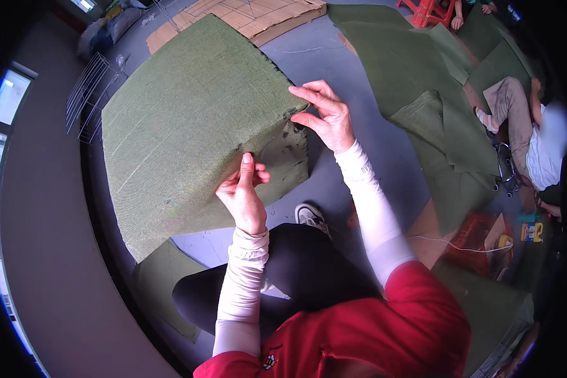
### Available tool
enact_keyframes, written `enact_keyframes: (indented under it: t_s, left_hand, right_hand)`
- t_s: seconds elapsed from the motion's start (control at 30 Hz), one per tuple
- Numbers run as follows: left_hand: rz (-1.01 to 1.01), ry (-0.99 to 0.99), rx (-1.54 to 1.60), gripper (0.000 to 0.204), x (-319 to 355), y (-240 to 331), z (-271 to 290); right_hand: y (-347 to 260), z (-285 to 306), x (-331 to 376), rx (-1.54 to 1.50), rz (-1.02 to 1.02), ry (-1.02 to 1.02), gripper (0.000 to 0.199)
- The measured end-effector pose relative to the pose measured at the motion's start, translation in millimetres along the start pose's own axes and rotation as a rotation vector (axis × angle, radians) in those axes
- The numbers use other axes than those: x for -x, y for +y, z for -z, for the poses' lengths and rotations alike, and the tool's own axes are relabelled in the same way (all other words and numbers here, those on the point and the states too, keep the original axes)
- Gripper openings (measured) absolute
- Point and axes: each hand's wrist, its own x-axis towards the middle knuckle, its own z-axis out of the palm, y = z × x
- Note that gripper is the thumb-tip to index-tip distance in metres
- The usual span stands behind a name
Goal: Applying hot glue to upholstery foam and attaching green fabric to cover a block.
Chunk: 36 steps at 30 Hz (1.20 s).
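A large green woven sheet (183, 113) is spread in front of me, its near right side bent down over a box-like shape. Along that bent edge, dark ragged patches show. My left hand (242, 195) pinches the near edge, thumb on top and the other fingers curled beneath. Farther right, my right hand (329, 118) grips the sheet's right corner between thumb and fingers; the fingertips lie along the edge. Below the corner hangs a green side panel (290, 165) with dark blotches. What supports the sheet underneath is hidden.
Flattened cardboard (271, 19) lies behind the sheet. More green sheets (416, 94) cover the floor on the right, where another person (529, 126) sits. A wire rack (91, 94) stands by the left wall. A red stool (427, 11) is at the back. My shoe (311, 217) is below the sheet.
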Motion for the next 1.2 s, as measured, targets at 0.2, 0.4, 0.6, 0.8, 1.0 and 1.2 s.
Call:
enact_keyframes:
  t_s: [0.2, 0.4, 0.6, 0.8, 1.0, 1.2]
  left_hand:
    - [-0.054, 0.057, -0.062, 0.021, 0.3, -4.7, -1.3]
    - [-0.055, 0.048, -0.080, 0.023, -0.7, -3.0, -2.5]
    - [-0.037, 0.071, -0.138, 0.022, 1.9, 0.3, 2.5]
    - [-0.032, 0.057, -0.110, 0.022, 0.8, 4.0, -1.8]
    - [0.002, 0.048, -0.092, 0.021, -0.2, 3.2, 1.7]
    - [0.027, 0.005, -0.095, 0.019, -0.5, 3.4, 5.4]
  right_hand:
    - [1.4, -5.4, 6.7, -0.187, -0.117, 0.026, 0.054]
    - [-5.1, -17.6, 14.0, -0.342, -0.278, 0.171, 0.086]
    - [-55.1, -4.7, -13.4, 0.259, -0.121, 0.118, 0.091]
    - [-53.8, 7.8, -53.3, 0.504, 0.255, -0.575, 0.094]
    - [-56.8, -41.4, -51.5, 0.657, 0.535, -0.433, 0.092]
    - [-54.7, -46.6, -29.8, 0.890, 0.507, -0.419, 0.084]
